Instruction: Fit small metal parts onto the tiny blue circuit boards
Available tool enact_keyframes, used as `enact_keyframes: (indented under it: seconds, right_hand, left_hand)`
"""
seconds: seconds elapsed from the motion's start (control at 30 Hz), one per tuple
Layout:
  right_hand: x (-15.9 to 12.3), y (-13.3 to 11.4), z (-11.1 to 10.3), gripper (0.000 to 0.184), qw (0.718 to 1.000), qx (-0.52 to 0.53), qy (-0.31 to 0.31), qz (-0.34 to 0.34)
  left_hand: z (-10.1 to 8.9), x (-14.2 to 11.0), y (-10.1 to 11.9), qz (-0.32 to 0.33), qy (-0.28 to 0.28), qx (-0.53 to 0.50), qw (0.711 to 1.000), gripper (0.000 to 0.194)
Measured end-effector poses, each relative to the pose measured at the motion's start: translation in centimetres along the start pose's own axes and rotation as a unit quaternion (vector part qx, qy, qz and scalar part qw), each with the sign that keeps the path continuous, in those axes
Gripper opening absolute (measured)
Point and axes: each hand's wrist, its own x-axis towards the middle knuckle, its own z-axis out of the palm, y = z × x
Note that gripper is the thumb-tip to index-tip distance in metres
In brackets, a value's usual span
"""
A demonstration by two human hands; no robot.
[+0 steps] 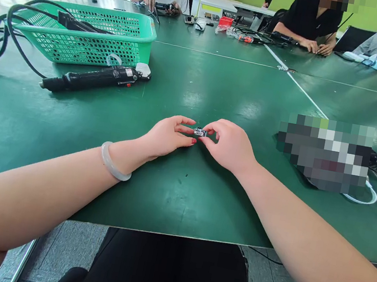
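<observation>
A small silvery, partly dark piece (199, 132) is between my two hands, just above the green table; its kind is too small to make out. My right hand (230, 143) pinches its right end between thumb and fingers. At the left end, my left hand (171, 135), with a pale bangle (115, 162) on the wrist, holds the piece with its fingertips and thumb. The fingers partly cover both ends of the piece.
To the left stands a green plastic basket (91, 51) with black cables; a black corded electric screwdriver (93, 79) lies before it. A blurred-out item (324, 155) with a white cord lies at right. Several people sit across the table (177, 207).
</observation>
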Motion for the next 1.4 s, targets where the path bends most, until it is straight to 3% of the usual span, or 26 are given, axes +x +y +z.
enact_keyframes:
  seconds: [0.2,0.37,0.57,0.7,0.83,0.93,1.03,1.1,1.2,1.3,1.4]
  right_hand:
    - [-0.1,-1.9,0.4,0.014,0.998,0.055,-0.014,-0.004]
    - [0.0,-2.6,0.6,0.015,0.997,0.076,-0.011,0.009]
    - [0.0,-2.3,0.7,0.021,0.996,0.092,0.003,0.020]
    - [-0.1,-1.7,0.7,0.031,0.996,0.085,0.014,0.017]
    - [0.0,-1.0,0.4,0.035,0.995,0.091,0.011,0.045]
    - [0.0,-0.7,0.2,0.037,0.993,0.100,0.004,0.060]
    - [-0.2,-0.6,0.1,0.036,0.993,0.102,0.001,0.066]
    - [-0.2,-0.5,0.1,0.035,0.993,0.102,0.000,0.066]
    - [-0.2,-0.4,0.3,0.034,0.992,0.104,0.001,0.065]
    - [-0.2,-0.2,0.4,0.032,0.992,0.106,0.000,0.060]
    - [-0.2,-0.1,0.5,0.031,0.992,0.110,-0.002,0.056]
  left_hand:
    - [0.3,0.0,0.3,-0.010,-0.049,-0.146,0.988,0.033]
    - [0.1,0.4,0.0,-0.021,-0.076,-0.173,0.982,0.019]
    - [-0.6,0.6,0.2,-0.064,-0.064,-0.194,0.977,0.019]
    - [-2.9,0.7,0.7,-0.089,-0.004,-0.155,0.984,0.016]
    - [-7.7,1.1,1.8,-0.084,0.077,0.035,0.993,0.012]
    - [-11.2,1.4,2.7,-0.101,0.150,0.259,0.949,0.011]
    - [-13.2,1.5,3.3,-0.130,0.190,0.487,0.843,0.012]
    - [-13.6,1.3,3.6,-0.122,0.190,0.563,0.795,0.019]
    - [-13.4,0.8,3.8,-0.104,0.174,0.606,0.769,0.029]
    - [-13.3,0.5,4.0,-0.138,0.168,0.639,0.738,0.035]
    - [-13.3,0.4,4.0,-0.145,0.167,0.646,0.731,0.040]
